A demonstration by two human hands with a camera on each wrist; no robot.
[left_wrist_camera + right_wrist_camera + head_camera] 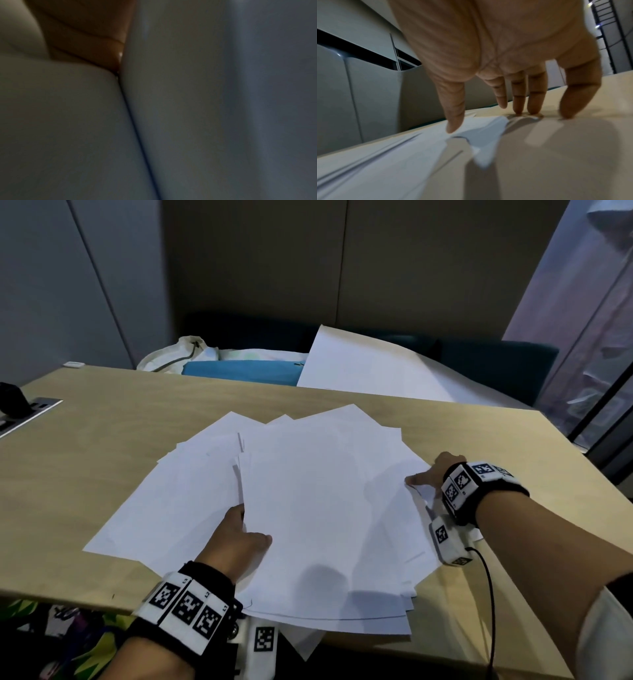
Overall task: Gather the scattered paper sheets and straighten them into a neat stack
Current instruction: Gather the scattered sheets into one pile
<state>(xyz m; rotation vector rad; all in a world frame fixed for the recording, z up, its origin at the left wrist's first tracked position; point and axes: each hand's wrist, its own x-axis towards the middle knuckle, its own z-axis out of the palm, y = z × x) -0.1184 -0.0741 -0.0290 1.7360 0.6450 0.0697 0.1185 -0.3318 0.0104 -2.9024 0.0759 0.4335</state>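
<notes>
Several white paper sheets (308,501) lie fanned and overlapping on the wooden table (85,446); some hang over its near edge. My left hand (245,534) holds the left edge of the upper sheets, thumb on top and fingers hidden beneath. The left wrist view is dark, with fingers (89,44) tucked between the paper sheets (188,108). My right hand (426,479) is spread at the pile's right edge. In the right wrist view its fingertips (518,108) touch the table (556,162), and the thumb presses a corner of the paper sheets (385,155).
Behind the table, a large white sheet (359,368) drapes over a teal bench (496,361), beside a blue cushion (239,371) and a white bag (178,356). A socket panel (30,412) with a black object (13,398) sits at the table's left edge.
</notes>
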